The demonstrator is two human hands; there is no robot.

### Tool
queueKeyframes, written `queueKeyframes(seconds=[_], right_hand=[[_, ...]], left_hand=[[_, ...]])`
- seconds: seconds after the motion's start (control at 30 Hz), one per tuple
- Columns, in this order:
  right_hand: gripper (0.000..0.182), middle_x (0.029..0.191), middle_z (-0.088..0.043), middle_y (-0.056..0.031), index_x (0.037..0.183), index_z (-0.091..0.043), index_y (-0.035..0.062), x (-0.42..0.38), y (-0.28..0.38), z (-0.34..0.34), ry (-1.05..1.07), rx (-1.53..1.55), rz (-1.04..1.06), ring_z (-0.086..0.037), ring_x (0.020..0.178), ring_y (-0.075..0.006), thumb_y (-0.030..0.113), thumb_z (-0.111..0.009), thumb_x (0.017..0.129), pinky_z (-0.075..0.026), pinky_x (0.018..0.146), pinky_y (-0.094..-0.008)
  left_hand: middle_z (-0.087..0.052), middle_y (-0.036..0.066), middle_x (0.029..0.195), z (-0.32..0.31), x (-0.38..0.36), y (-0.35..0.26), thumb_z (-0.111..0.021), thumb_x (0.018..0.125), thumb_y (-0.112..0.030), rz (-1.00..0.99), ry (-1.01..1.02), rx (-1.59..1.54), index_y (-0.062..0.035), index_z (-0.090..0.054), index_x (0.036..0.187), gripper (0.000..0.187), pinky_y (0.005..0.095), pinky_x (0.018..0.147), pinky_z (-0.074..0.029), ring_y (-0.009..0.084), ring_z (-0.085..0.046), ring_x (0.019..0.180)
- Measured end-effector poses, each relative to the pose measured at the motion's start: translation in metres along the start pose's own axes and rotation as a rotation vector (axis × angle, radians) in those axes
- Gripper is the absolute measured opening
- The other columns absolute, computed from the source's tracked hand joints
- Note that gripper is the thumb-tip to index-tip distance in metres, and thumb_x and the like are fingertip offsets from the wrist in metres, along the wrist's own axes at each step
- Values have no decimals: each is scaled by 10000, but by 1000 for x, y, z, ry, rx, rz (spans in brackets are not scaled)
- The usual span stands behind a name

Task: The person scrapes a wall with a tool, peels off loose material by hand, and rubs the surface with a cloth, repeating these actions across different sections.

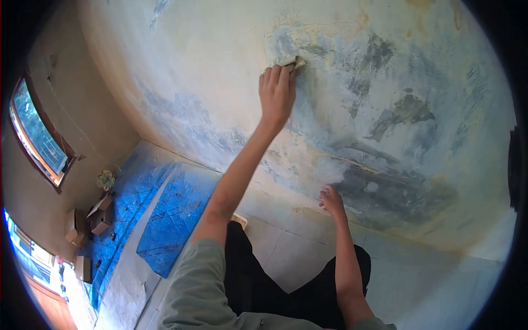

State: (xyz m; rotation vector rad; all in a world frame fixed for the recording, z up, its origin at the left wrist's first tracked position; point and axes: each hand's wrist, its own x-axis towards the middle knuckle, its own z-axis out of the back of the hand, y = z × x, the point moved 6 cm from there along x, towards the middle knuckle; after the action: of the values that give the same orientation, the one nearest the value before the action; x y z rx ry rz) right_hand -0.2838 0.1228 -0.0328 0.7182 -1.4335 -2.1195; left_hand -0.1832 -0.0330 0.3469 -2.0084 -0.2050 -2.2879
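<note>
My left hand [278, 93] is raised against the patchy wall [341, 104], its fingers closed on a folded, tan piece of what looks like sandpaper [297, 62]. The piece lies against the wall surface, and its far end curls out past my fingers. Lower down and to the right, my right hand [332, 201] hovers close to the base of the wall. Its fingers are loosely bent and apart, with nothing seen in them. Grey and bluish patches of bared or filled plaster spread over the wall around both hands.
Pale floor tiles [291, 247] run below the wall, under my dark-trousered legs. A blue sheet [176, 214] covers floor to the left, beside a long pale strip [129, 286]. Cardboard boxes [100, 220] and a potted plant [105, 180] stand near the side wall, below a window [38, 129].
</note>
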Motion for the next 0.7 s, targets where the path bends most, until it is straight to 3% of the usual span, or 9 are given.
queueKeyframes(seconds=[0.2,0.27,0.33,0.37,0.4,0.47,0.53,0.57,0.7], right_hand=[[329,900,-698,-129,1172,-550,85,-9,7,16,-58,-70,-13,-700,650,-217,234,-543,879,-554,576,-362],[322,869,-701,-125,1163,-554,89,-12,13,12,-18,-2,17,-697,642,-214,248,-541,883,-551,592,-370],[315,846,-700,-119,1157,-554,88,-10,5,11,-16,-26,37,-695,636,-210,249,-542,886,-550,579,-366],[309,822,-700,-112,1151,-554,88,-7,4,12,-11,-44,66,-693,630,-205,250,-543,889,-549,566,-362],[309,822,-700,-112,1151,-554,88,-8,6,15,-28,-41,61,-693,630,-205,250,-543,889,-549,566,-362],[312,786,-696,-104,1145,-554,86,-13,10,21,-21,-24,37,-693,663,-224,263,-548,888,-541,616,-377],[320,782,-692,-106,1146,-554,87,-13,7,26,-40,-38,37,-691,694,-243,273,-549,887,-532,654,-387],[327,777,-689,-107,1147,-555,87,-14,5,27,-35,-55,47,-689,725,-262,283,-550,885,-522,691,-396],[342,789,-687,-118,1155,-554,88,-15,5,23,-56,-87,40,-679,778,-298,294,-546,882,-501,749,-413]], left_hand=[[-647,133,988,38,68,39,-629,828,-4,137,-363,-107,-45,-691,1001,188,387,800,-490,324,-606,903],[-647,132,963,19,59,12,-628,827,-7,98,-101,-130,-53,-689,1003,191,387,779,-495,319,-609,892],[-640,131,940,-6,20,-27,-631,808,8,-215,108,-141,-71,-690,1040,252,377,775,-504,315,-602,867],[-643,127,953,-17,-1,-40,-619,800,13,-95,235,-387,-89,-689,1061,289,375,787,-504,315,-604,884],[-650,123,981,-16,-19,-68,-590,838,-13,-494,252,-85,-95,-688,1074,269,378,787,-510,311,-613,897],[-652,109,973,-25,-15,-33,-574,855,-7,-193,284,-506,-93,-684,1102,284,366,758,-517,279,-620,866],[-657,111,971,-3,20,-8,-592,846,19,-264,14,-185,-84,-700,1074,272,347,732,-518,252,-625,827],[-657,111,971,-5,22,-12,-592,846,19,-264,22,-201,-84,-700,1074,272,347,732,-518,252,-625,827],[-679,99,951,5,27,12,-612,769,77,202,-138,-82,-95,-733,1044,346,347,785,-504,251,-612,825]])
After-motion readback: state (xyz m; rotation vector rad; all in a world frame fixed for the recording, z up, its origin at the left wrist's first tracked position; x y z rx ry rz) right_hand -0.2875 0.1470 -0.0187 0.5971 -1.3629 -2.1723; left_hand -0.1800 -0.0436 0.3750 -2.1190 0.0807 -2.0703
